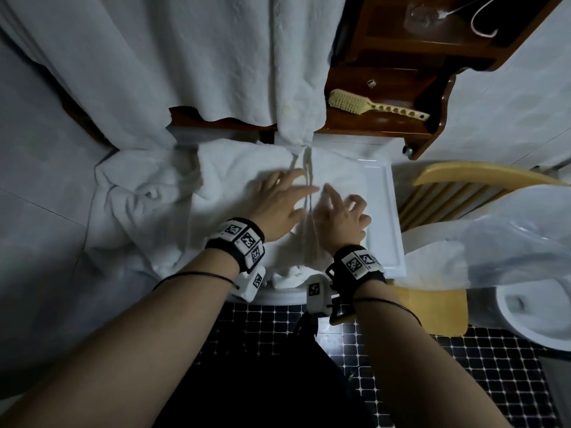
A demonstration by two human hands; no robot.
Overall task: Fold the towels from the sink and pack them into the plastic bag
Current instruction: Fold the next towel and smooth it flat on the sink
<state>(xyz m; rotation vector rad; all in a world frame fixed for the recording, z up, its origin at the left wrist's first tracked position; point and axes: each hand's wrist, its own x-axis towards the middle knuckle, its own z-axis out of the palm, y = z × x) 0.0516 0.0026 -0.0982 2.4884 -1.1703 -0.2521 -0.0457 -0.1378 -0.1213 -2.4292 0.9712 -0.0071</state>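
Towels [234,168] heaped over white sink [391,211]

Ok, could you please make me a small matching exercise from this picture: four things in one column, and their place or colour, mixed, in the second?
1 brush
2 plastic bag
3 left hand
4 chair

a yellow
b flat on the white towel
c on the dark wooden shelf
d clear, right of the sink

Pairs: 1-c, 2-d, 3-b, 4-a
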